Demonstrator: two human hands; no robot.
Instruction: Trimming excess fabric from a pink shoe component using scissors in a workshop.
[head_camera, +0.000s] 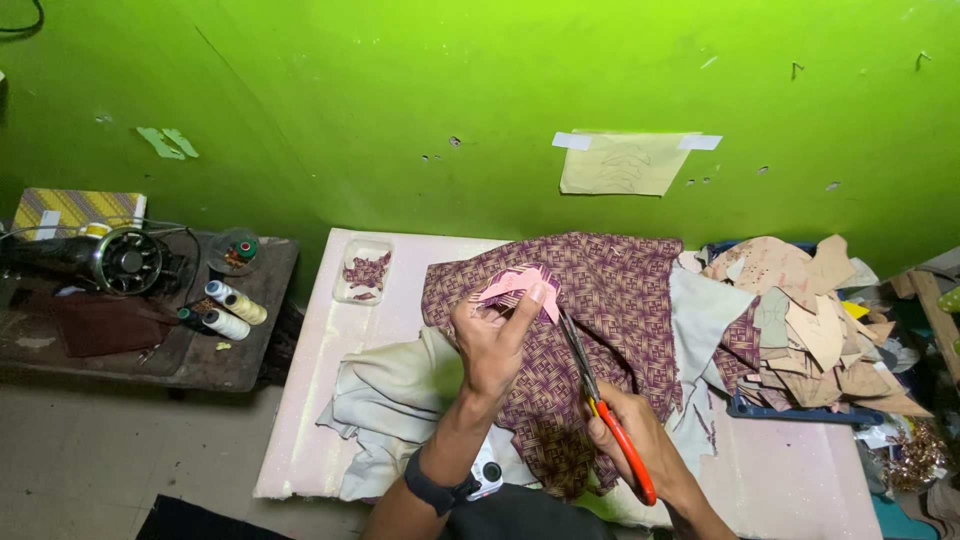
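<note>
The left hand (492, 340) held a pink paper shape (517, 284) on the purple cloth (610, 300). The right hand (632, 432) held orange scissors (600, 400), blades pointing at the shape, over a pale table (310, 400)

pale yellow paper sheet (622, 163) taped on green wall (400, 120).

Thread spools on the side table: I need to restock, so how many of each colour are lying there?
White thread spool: 1
Cream-yellow thread spool: 1
Light blue-topped spool: 1
Dark green spool: 1, partly hidden
Total: 4 spools by the sewing machine
</note>
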